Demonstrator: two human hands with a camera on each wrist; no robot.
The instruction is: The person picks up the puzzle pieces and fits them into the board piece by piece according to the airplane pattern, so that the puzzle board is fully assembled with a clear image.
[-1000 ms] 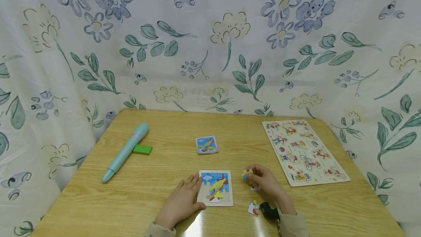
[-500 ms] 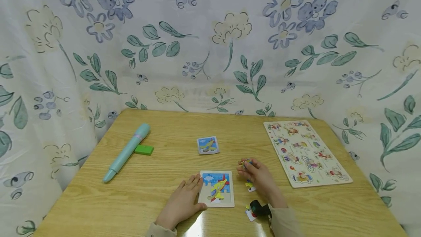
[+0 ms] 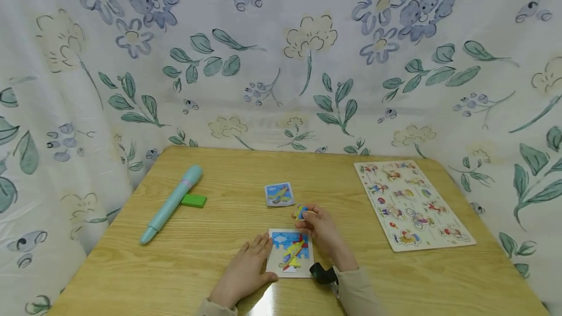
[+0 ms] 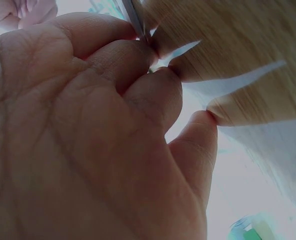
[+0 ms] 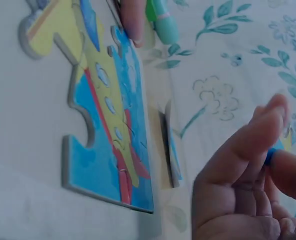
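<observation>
A small jigsaw puzzle point(image 3: 293, 247) of a yellow and red airplane lies in a pale tray on the table, with a white gap at its lower part. My left hand point(image 3: 246, 268) rests flat beside it, fingertips and thumb at the tray's left edge; in the left wrist view its palm point(image 4: 98, 130) fills much of the picture. My right hand point(image 3: 322, 230) pinches a blue and yellow puzzle piece point(image 3: 301, 212) between thumb and fingers, just above the tray's far edge. In the right wrist view a bit of blue piece point(image 5: 269, 156) shows by the thumb.
Behind the tray lies a small airplane picture card point(image 3: 279, 194). A large peg puzzle board point(image 3: 412, 205) lies at the right. At the left are a turquoise pen-shaped stick point(image 3: 171, 205) and a green block point(image 3: 194, 201). A floral curtain point(image 3: 281, 62) hangs behind the table.
My right hand has moved left with the piece, from the loose pieces to the tray's far edge. Those loose pieces no longer show. My left hand stays in place.
</observation>
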